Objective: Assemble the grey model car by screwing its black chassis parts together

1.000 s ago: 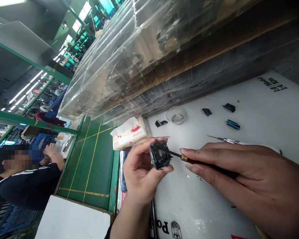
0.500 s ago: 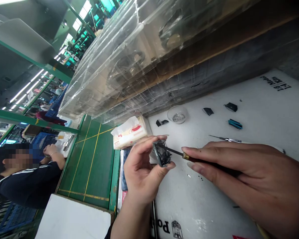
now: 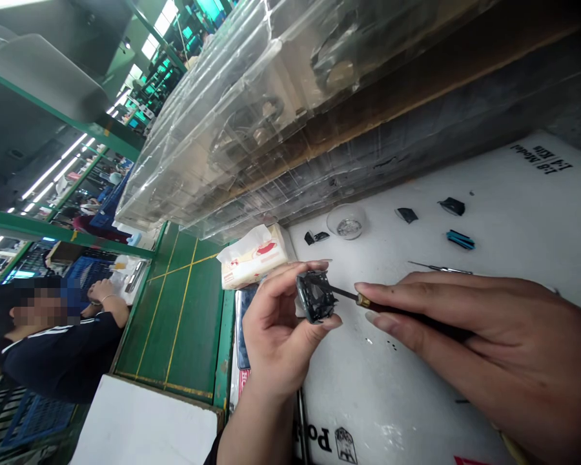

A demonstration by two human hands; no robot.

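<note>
Between the thumb and fingers of my left hand [image 3: 281,336] is a small dark plastic part [image 3: 315,297], with its hollow, detailed side turned to the right. My right hand [image 3: 484,342] grips a screwdriver [image 3: 363,301] with a brass collar and a dark handle; its thin shaft reaches to the part, and the tip is hard to make out against it. Beyond my right hand lies a thin metal-tipped tool [image 3: 440,268]. Tiny dark bits [image 3: 392,345] are scattered on the white surface below the screwdriver.
A clear dish [image 3: 347,223] of small pieces stands by several dark fragments [image 3: 407,214] and a blue-black piece [image 3: 459,239]. Behind them rise stacked clear plastic trays [image 3: 252,142]. A tissue pack [image 3: 254,258] sits left, near a green table [image 3: 179,323]. Another person [image 3: 62,349] sits farther left.
The camera view has shifted slightly. The dark part is turned a little more toward me, and the screwdriver's shaft sits slightly farther right on it.
</note>
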